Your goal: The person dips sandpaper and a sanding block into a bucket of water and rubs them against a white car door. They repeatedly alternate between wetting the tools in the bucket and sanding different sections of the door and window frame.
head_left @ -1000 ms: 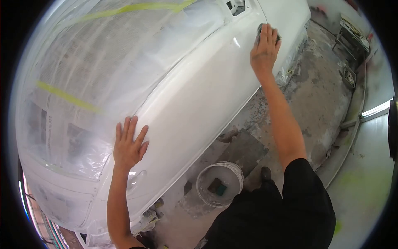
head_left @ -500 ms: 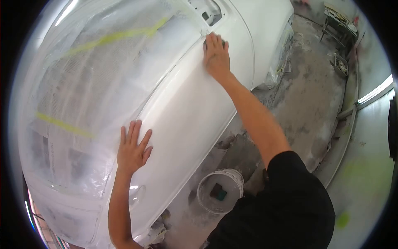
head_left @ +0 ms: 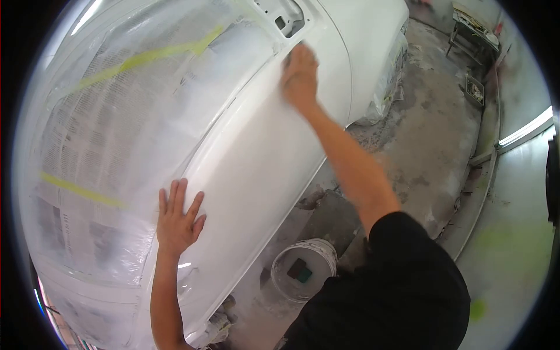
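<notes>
My left hand (head_left: pixel 177 226) lies flat with spread fingers on the white car body panel (head_left: pixel 245 151), beside the masked windows. Higher up the same panel, my right hand (head_left: pixel 300 76) is blurred by motion. A dark sanding pad (head_left: pixel 287 60) is mostly hidden beneath it; only a dark edge shows, pressed against the panel below the recessed opening. Newspaper, clear film (head_left: pixel 111 122) and yellow tape (head_left: pixel 146 58) cover the windows next to both hands.
A white bucket (head_left: pixel 334 252) with dark and green pads (head_left: pixel 297 269) in it stands on the stained floor (head_left: pixel 431 128) below the panel. Further off are a small metal table (head_left: pixel 475 26) and a tray (head_left: pixel 475 91) near the booth wall (head_left: pixel 513 198).
My right hand has shifted slightly up and left along the panel and is blurred now. My left hand keeps its place on the panel, while the whole view has shifted a little.
</notes>
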A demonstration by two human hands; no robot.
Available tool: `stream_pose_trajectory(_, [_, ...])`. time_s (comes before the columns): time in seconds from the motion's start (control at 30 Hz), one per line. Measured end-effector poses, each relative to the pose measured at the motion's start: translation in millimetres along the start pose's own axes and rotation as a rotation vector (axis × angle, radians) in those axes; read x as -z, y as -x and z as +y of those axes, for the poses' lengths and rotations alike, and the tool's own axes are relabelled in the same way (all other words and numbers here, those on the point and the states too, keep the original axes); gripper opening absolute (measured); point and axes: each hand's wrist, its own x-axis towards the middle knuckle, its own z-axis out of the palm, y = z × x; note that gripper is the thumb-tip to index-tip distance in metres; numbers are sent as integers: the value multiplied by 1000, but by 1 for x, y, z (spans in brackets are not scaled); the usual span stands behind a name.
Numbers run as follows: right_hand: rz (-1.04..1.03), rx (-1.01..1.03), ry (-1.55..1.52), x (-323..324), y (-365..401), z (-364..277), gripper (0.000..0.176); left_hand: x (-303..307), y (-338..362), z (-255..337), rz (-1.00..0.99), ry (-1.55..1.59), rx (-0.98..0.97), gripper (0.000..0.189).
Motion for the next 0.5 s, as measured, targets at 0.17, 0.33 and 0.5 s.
stream_pose_trajectory(0.17, [-85, 156, -76, 23, 31, -12, 58, 1, -2, 0, -28, 7, 16, 62])
stream_pose_trajectory(0.33, [-30, -68, -49, 7, -56, 30, 44, -1, 0, -2, -5, -8, 4, 58])
stream_pose_trajectory(0.5, [52, 67, -23, 20, 8, 2, 46, 0, -1, 4, -17, -9, 32, 63])
